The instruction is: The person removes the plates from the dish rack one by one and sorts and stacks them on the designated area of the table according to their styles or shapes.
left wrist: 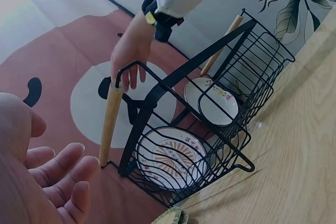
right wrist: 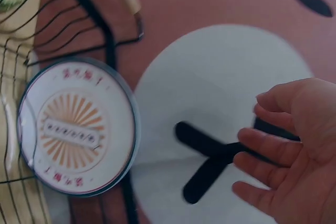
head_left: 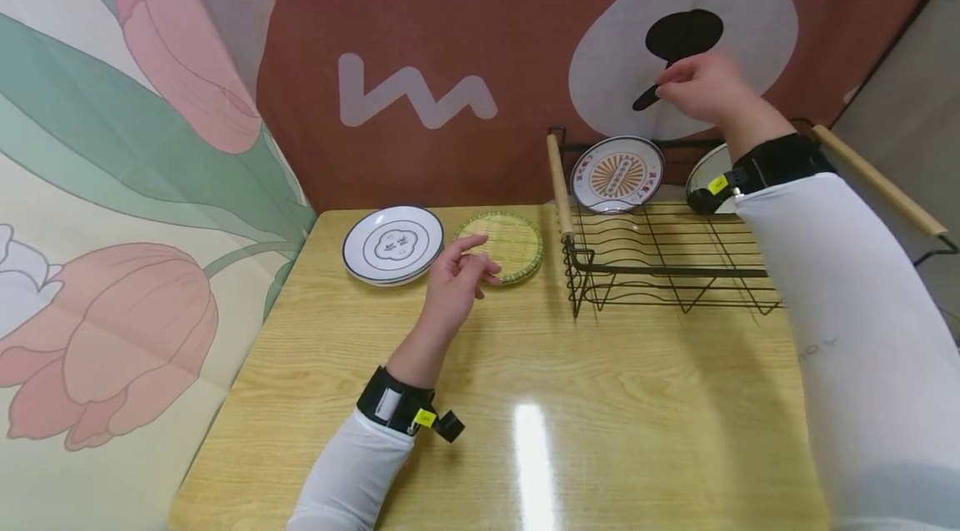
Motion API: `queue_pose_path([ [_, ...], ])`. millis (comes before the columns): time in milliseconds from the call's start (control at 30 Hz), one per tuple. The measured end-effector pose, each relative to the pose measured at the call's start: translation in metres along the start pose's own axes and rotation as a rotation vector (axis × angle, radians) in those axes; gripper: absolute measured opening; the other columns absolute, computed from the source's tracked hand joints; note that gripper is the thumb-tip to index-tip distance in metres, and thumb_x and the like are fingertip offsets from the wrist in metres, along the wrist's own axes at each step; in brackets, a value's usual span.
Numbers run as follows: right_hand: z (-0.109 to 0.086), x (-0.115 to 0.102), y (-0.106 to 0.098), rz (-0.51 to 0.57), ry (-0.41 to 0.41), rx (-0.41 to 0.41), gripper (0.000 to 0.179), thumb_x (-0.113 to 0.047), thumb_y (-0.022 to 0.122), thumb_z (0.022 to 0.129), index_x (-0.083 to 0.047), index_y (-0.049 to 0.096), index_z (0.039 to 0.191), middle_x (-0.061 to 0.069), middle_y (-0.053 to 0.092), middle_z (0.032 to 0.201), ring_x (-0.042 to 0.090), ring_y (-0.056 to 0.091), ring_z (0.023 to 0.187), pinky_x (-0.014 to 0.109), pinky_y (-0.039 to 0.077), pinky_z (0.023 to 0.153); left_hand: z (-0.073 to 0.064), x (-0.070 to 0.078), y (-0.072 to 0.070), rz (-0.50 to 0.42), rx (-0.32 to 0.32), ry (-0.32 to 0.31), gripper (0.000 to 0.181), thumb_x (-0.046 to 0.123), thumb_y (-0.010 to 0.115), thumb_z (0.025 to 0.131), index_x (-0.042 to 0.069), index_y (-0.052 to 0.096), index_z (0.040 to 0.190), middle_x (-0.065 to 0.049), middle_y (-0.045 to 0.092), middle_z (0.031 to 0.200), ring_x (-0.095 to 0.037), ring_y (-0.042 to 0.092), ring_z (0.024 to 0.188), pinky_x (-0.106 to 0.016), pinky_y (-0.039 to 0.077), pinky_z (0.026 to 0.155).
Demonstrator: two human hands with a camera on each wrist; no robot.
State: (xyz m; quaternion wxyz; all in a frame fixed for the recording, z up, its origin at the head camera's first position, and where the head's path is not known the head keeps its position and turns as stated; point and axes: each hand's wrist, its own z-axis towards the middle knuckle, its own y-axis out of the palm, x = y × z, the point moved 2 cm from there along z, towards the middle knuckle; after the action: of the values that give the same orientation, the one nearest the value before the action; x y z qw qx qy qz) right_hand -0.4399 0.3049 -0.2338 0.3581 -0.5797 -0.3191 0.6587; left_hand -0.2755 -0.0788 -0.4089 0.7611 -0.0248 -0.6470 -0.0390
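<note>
My left hand [head_left: 453, 285] hovers beside a round woven mat [head_left: 517, 243] with a green rim, its fingers loosely bent and nothing in them. Left of it lies a small stack of white plates [head_left: 393, 243] with dark blue rims. My right hand [head_left: 701, 87] is raised above the black wire dish rack [head_left: 675, 271], empty, with fingers relaxed. In the rack a plate with an orange sunburst [head_left: 618, 174] leans upright at the left. A second plate [left wrist: 211, 100] with a floral edge stands farther right, partly covered by my right forearm in the head view.
Wooden handles [head_left: 559, 185] rise at both ends of the rack. The wooden table [head_left: 480, 398] carries everything. Behind it hangs a brown cloth [head_left: 405, 156] with a cartoon face, and a flowered cloth [head_left: 112, 181] is at the left.
</note>
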Motion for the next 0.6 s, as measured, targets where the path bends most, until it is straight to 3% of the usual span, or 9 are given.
queue_pose_path([
  [300, 0.020, 0.020, 0.031, -0.096, 0.017, -0.031, 0.048, -0.026, 0.045, 0.105, 0.001, 0.056, 0.143, 0.030, 0.051, 0.147, 0.045, 0.047, 0.129, 0.060, 0.044, 0.107, -0.002, 0.000, 0.003, -0.003, 0.001, 0.007, 0.032, 0.014, 0.056, 0.103, 0.014, 0.064, 0.134, 0.004, 0.074, 0.085, -0.015, 0.072, 0.074, -0.027, 0.049, 0.059],
  [600, 0.025, 0.021, 0.070, -0.088, 0.055, -0.111, 0.051, -0.022, 0.039, 0.108, -0.002, 0.043, 0.154, 0.028, 0.039, 0.160, 0.047, 0.037, 0.147, 0.063, 0.033, 0.119, -0.004, 0.000, 0.002, 0.021, -0.004, 0.013, 0.032, 0.014, 0.056, 0.103, 0.014, 0.064, 0.134, 0.001, 0.074, 0.085, -0.023, 0.073, 0.078, -0.028, 0.050, 0.060],
])
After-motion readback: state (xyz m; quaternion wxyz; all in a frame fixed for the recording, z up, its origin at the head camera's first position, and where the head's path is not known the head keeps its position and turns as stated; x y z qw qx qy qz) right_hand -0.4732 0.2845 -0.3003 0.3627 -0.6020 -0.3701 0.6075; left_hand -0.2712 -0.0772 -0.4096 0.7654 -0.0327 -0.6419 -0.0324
